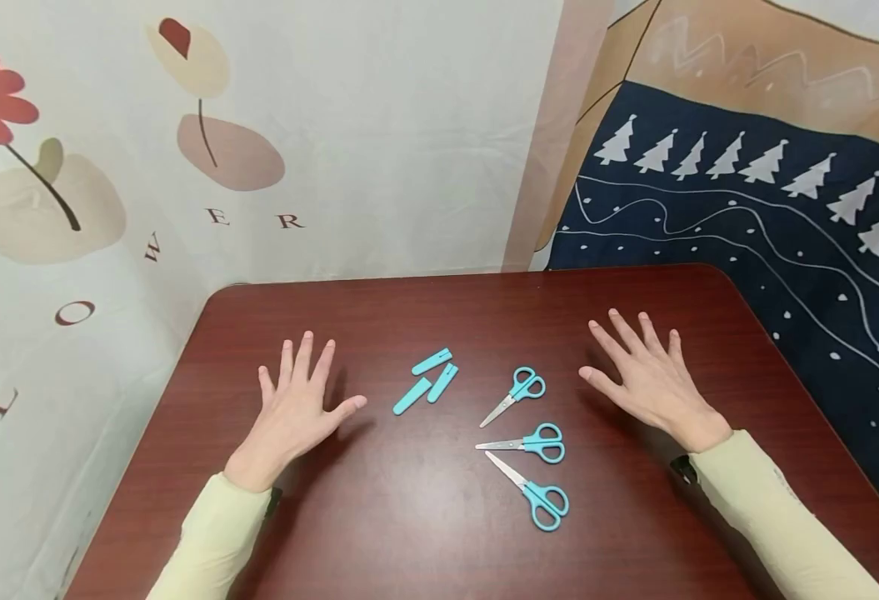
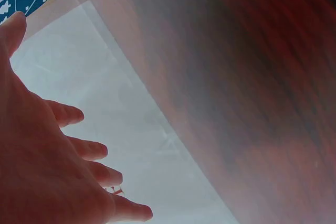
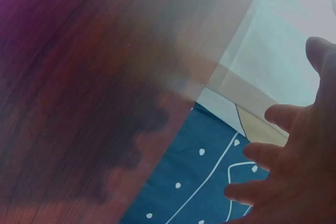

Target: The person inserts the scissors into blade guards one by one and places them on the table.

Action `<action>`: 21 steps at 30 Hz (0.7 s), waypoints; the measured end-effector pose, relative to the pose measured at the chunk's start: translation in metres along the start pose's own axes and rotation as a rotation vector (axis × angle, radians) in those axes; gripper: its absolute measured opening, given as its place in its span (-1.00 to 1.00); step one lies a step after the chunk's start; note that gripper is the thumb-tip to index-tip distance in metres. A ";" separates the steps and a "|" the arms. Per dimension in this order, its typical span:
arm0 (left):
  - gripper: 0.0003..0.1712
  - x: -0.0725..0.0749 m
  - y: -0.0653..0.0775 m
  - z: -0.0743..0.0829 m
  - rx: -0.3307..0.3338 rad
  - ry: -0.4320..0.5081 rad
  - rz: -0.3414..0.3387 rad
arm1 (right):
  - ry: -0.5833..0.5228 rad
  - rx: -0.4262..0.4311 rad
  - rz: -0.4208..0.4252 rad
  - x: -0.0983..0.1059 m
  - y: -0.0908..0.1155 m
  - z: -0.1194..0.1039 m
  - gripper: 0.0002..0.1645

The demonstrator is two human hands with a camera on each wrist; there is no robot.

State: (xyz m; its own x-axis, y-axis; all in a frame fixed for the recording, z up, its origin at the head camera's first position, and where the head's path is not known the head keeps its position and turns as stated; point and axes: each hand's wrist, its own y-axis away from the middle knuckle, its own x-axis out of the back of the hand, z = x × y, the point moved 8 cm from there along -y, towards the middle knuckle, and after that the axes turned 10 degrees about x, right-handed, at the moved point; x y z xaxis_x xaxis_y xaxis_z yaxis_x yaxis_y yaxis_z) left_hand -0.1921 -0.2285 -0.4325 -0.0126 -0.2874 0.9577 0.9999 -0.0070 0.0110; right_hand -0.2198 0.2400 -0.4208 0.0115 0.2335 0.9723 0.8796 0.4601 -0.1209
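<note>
In the head view, my left hand [image 1: 292,408] is spread over the left part of the table, holding nothing. My right hand [image 1: 652,379] is likewise spread with straight fingers on the right side. Between them lie three scissors with turquoise handles: the upper scissors [image 1: 521,385], the middle scissors [image 1: 546,443] and the lower scissors [image 1: 546,505]. Their blades point leftward and are bare. Three turquoise blade covers lie to their left: an upper cover [image 1: 432,362], a right cover [image 1: 442,383] and a lower cover [image 1: 412,397]. Neither hand touches them.
Everything lies on a dark red-brown wooden table [image 1: 379,517] with rounded far corners. A pale curtain with printed flowers and letters [image 1: 394,150] hangs behind it. On the right hangs a navy cloth with white trees [image 1: 709,208].
</note>
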 end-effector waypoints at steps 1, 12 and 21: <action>0.21 -0.001 0.000 0.001 -0.002 0.001 0.001 | -0.003 0.001 0.002 0.000 0.000 -0.001 -0.02; 0.21 -0.003 0.002 0.010 -0.015 0.014 -0.001 | -0.025 0.040 -0.015 -0.012 -0.001 -0.017 -0.02; 0.21 -0.004 0.002 0.013 -0.016 0.018 -0.007 | -0.024 0.121 -0.050 -0.023 -0.009 -0.045 -0.01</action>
State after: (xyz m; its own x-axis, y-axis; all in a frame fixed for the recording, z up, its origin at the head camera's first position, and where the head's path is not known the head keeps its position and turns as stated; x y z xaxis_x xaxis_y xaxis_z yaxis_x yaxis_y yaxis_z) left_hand -0.1897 -0.2144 -0.4328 -0.0196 -0.3048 0.9522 0.9996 -0.0243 0.0128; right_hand -0.2061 0.1921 -0.4327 -0.0437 0.2275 0.9728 0.8149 0.5714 -0.0970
